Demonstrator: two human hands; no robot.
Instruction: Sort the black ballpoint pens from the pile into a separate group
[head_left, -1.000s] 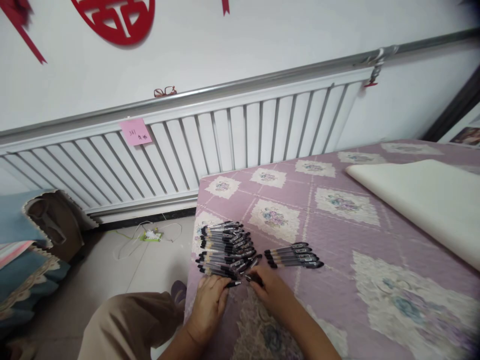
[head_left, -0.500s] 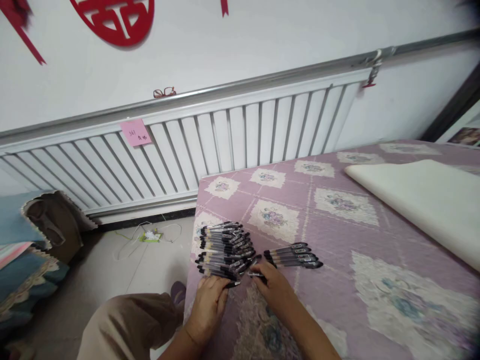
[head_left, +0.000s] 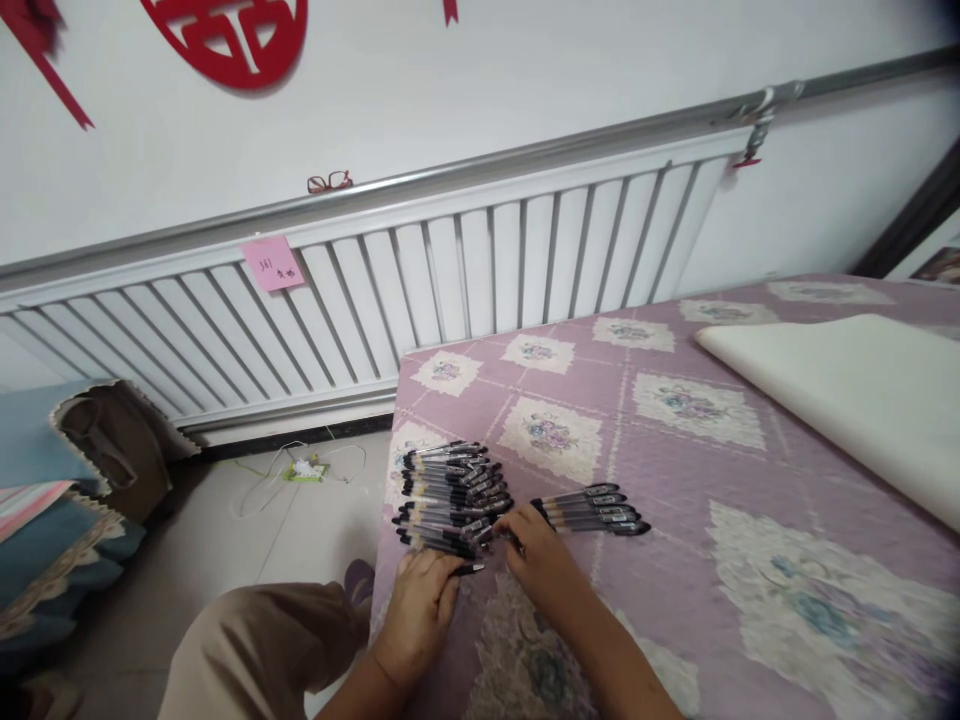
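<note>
A large pile of black-capped, clear-barrelled pens point(head_left: 442, 495) lies near the left edge of the bed-like surface, their capped ends pointing right. Below the pile, my left hand point(head_left: 420, 600) rests closed, and a single dark pen point(head_left: 470, 569) pokes out to the right from under its thumb and fingers. My right hand point(head_left: 536, 552) is at the pile's right side with fingers bent and pressed together at the pen ends; what lies between them is hidden. Just beyond that hand, a smaller row of similar pens point(head_left: 592, 510) lies side by side.
A purple cover with floral patches point(head_left: 540, 425) spreads over the surface. At the right lies a large cream sheet point(head_left: 840, 390). Behind stands a white radiator point(head_left: 472, 270) bearing a pink note point(head_left: 271, 263). Glasses point(head_left: 330, 182) rest above it. A cord and power strip point(head_left: 307, 469) lie on the floor.
My right hand has shifted slightly left and up toward the pile. The pen seen under its fingers earlier no longer shows clearly. My left hand stays put.
</note>
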